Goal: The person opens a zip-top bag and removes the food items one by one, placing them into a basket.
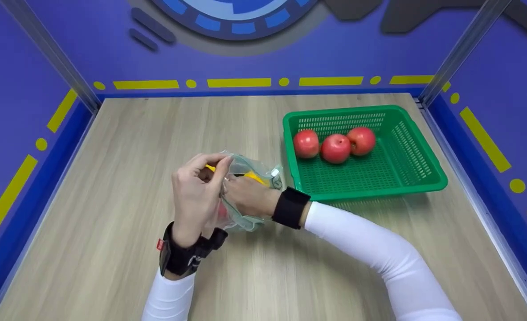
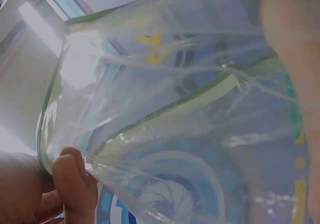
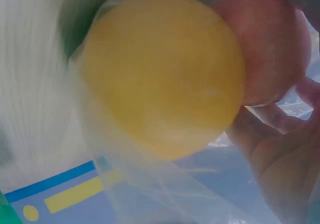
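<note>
A clear zip bag (image 1: 245,223) with a pale green rim stands on the table, its mouth spread apart. My left hand (image 1: 194,191) pinches the rim between thumb and fingers, also seen in the left wrist view. Through that mouth reaches my right hand (image 1: 252,195), knuckles up. The right wrist view shows a red apple (image 3: 270,48) against its curled fingers (image 3: 275,121), beside a large round yellow fruit (image 3: 162,76). From above, the apple is mostly hidden by plastic and hands, with a bit of yellow beyond the right hand.
To the right stands a green plastic basket (image 1: 401,189) with three red apples (image 1: 336,148) in its left part. Its near left corner lies close to my right wrist. Blue walls with yellow marks (image 1: 239,83) border the wooden table (image 1: 112,178) at the back and sides.
</note>
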The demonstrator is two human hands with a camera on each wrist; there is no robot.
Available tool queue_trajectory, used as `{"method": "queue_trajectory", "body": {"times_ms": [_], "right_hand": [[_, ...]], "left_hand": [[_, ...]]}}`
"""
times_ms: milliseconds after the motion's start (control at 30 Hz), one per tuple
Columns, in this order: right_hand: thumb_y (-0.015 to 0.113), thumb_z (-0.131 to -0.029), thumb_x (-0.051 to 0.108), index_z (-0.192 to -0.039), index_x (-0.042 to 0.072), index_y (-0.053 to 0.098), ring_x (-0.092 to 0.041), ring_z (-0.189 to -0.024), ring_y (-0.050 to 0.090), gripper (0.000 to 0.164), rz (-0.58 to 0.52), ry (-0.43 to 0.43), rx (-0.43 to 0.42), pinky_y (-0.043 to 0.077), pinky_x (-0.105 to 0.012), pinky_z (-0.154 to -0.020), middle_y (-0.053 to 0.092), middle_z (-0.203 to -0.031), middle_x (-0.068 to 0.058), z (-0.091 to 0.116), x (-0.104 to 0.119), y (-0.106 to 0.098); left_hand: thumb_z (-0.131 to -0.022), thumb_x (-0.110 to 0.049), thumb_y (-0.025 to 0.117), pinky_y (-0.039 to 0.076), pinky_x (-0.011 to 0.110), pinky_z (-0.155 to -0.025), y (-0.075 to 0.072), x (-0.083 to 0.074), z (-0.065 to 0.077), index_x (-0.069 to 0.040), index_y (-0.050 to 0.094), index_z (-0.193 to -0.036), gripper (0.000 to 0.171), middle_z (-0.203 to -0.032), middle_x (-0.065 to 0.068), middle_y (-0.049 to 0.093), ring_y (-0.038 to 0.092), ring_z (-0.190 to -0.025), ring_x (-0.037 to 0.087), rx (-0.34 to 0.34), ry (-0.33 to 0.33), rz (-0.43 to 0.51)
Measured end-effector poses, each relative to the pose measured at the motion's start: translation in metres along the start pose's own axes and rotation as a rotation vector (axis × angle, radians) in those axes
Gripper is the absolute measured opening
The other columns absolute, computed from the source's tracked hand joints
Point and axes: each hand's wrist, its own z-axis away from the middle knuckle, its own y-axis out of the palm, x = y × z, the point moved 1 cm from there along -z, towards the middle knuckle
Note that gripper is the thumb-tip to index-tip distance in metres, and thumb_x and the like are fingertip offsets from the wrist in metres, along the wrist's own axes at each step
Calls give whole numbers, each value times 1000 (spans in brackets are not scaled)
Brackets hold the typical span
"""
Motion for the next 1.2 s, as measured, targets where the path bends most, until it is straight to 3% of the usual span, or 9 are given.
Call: {"method": "queue_trajectory", "body": {"times_ms": [133,200,300,400,500,633,1000,1200], "right_hand": [[70,-96,11,-144,2,59,-20,-114,61,50,65,-13,38,58,-26,-88,58,-154,-11,1,4,-12],[72,-97,17,-150,5,55,-19,-123,59,57,120,-2,94,56,-26,-95,53,-161,-8,0,7,-20],[74,-97,29,-152,9,53,-19,-130,57,62,232,1,173,52,-29,-106,51,-161,-5,2,13,-34],[75,-95,43,-147,12,54,-22,-126,58,63,318,-3,180,53,-30,-105,54,-154,-6,11,17,-49],[78,-92,50,-147,16,54,-24,-119,60,70,336,-10,99,59,-28,-94,56,-145,-9,25,17,-63],[85,-86,51,-149,18,52,-26,-115,64,78,289,-26,-42,63,-30,-91,57,-141,-11,49,15,-79],[95,-75,35,-143,17,56,-30,-117,62,81,-5,-40,-319,65,-40,-88,60,-135,-16,122,-5,-125],[102,-64,31,-142,15,59,-35,-114,65,90,25,67,-392,66,-46,-85,61,-132,-22,162,-29,-145]], "left_hand": [[-97,-6,76,41,11,-49,-1,1,-1,2,80,-97,8,-81,12,73,52,-52,2,-8,-4,8],[-97,-6,76,41,11,-50,-2,1,-2,2,80,-97,8,-81,12,74,51,-53,1,-15,-4,5],[-97,-5,76,40,10,-52,-4,1,-3,2,80,-96,8,-82,12,74,51,-55,0,-26,1,-2],[-97,-6,76,40,10,-52,-6,1,-4,2,80,-96,8,-81,12,74,51,-55,0,-36,11,-12],[-98,-6,75,41,11,-52,-7,3,-4,1,80,-96,9,-81,12,74,52,-54,1,-43,15,-21],[-97,-8,76,44,13,-50,-7,4,-4,1,80,-97,10,-83,13,74,52,-52,2,-45,8,-17],[-98,-6,74,46,16,-46,-5,3,-1,4,78,-97,10,-82,15,70,53,-46,9,-1,10,52],[-97,-4,75,46,15,-45,-6,5,-1,3,78,-97,8,-82,14,71,52,-47,5,-17,4,42]]}}
